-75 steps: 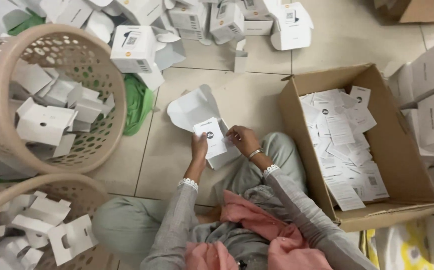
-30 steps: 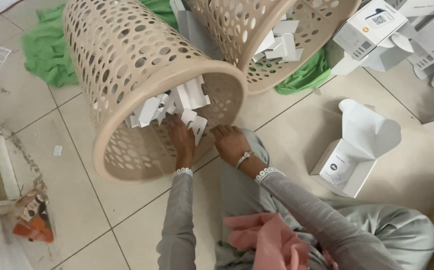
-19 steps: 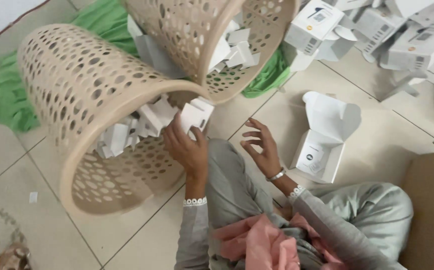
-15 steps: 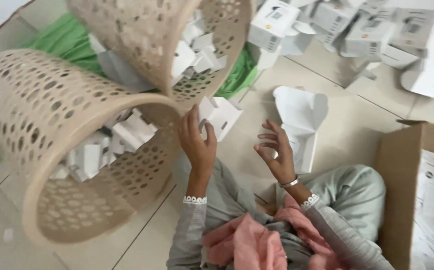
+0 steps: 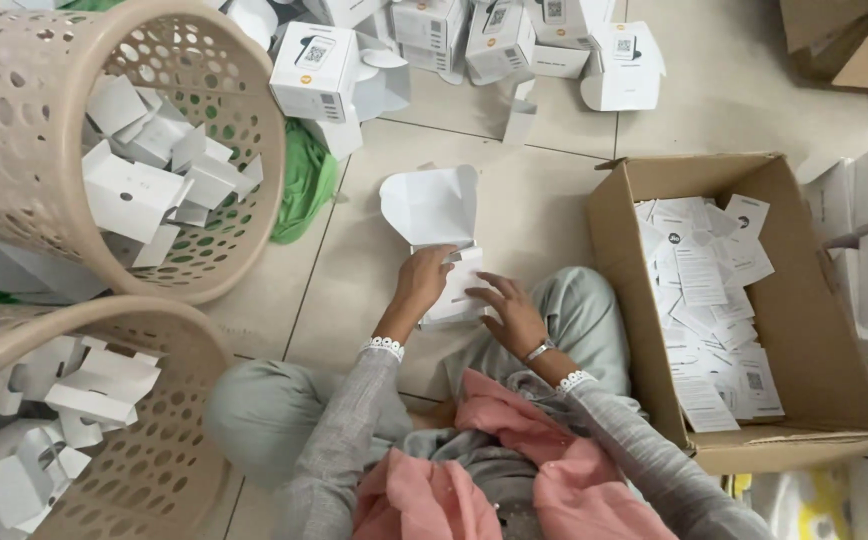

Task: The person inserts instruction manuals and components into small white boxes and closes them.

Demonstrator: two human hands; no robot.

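A small white box point(image 5: 460, 296) lies on the tiled floor in front of my knees, its rounded lid point(image 5: 432, 203) flapped open toward the far side. My left hand point(image 5: 422, 281) grips a white folded cardboard insert at the box's near left edge. Just to the right, my right hand point(image 5: 510, 312) lies on the box with its fingers spread and pressing down. The box's inside is mostly hidden under both hands.
Two beige perforated baskets lie on their sides at the left, one higher point(image 5: 254, 150) and one lower point(image 5: 199, 350), both holding white inserts. A cardboard carton point(image 5: 616, 250) of paper leaflets stands at the right. White boxes point(image 5: 314, 70) pile along the far side, with a green cloth point(image 5: 304, 185) beside them.
My left hand pulled a white insert out of the tipped basket and carried it right to the open box. My right hand came down onto the box. The view swung back from the baskets.
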